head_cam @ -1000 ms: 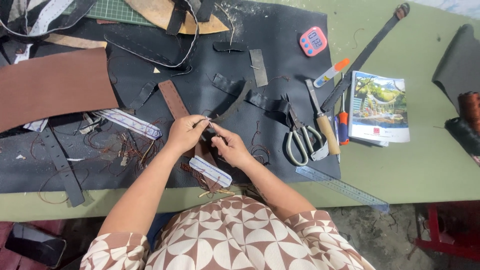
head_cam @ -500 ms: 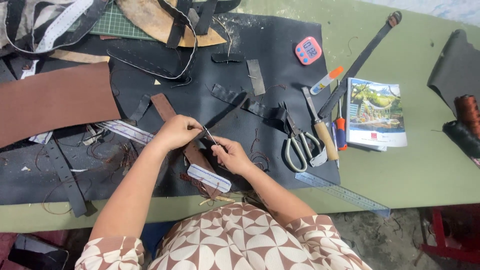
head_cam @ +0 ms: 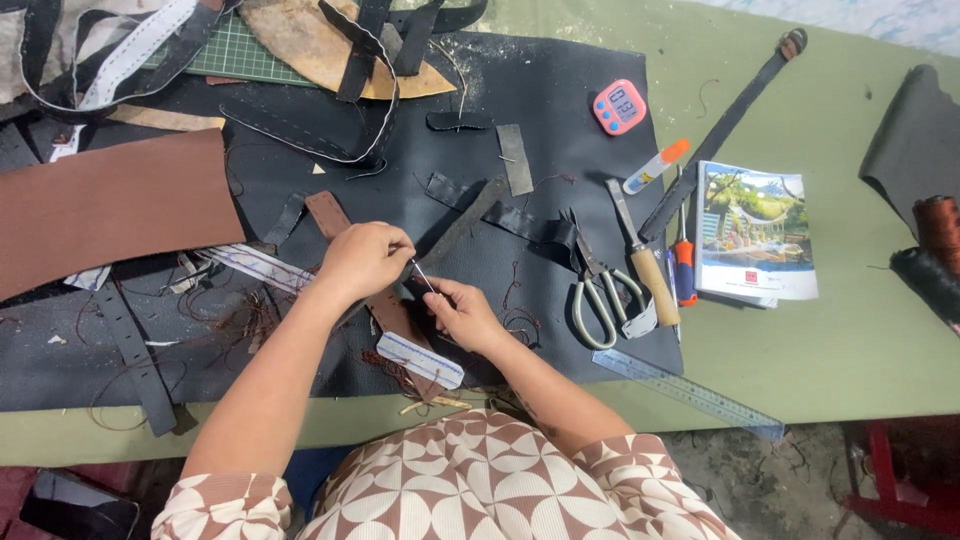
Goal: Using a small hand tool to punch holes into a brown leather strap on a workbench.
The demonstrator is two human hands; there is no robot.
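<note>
Currently stitching: my left hand [head_cam: 365, 258] pinches a needle [head_cam: 422, 276] over the brown leather strap [head_cam: 385, 300]; my right hand [head_cam: 455, 308] grips the strap. Next move needs precise hole alignment, I judge.

Brown strap [head_cam: 385, 300]: matt leather; needle [head_cam: 423, 276]: thin bright metal; scissors [head_cam: 600, 300]: dull metal; ruler [head_cam: 690, 393]: clear plastic; desk [head_cam: 850, 350]: matt green cloth.
</note>
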